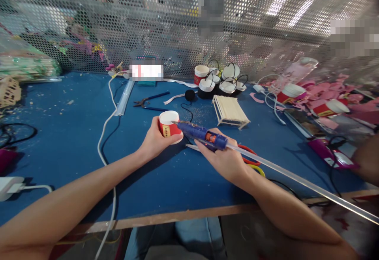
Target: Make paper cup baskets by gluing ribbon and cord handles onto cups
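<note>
My left hand (pixel 156 139) is wrapped round a red paper cup (pixel 168 129) with a white end facing up and a pale label on its side. In my right hand (pixel 226 159) is a blue glue gun (pixel 197 131), its metal nozzle at the cup's upper side near the white rim. Whether the nozzle touches the cup I cannot tell. A long clear glue stick (pixel 284 170) runs out of the gun's back over my right forearm. Beneath my right hand lie scissors with red and yellow handles (pixel 250 154), partly hidden.
Pliers (pixel 148 103) and a black pompom (pixel 190 95) lie beyond the cup. Several corded cups (pixel 226 87) stand at the back beside a small stick-built rack (pixel 231 110). A white cable (pixel 103 133) crosses the left side. Pink scraps (pixel 325 88) and a phone (pixel 299 122) are at right.
</note>
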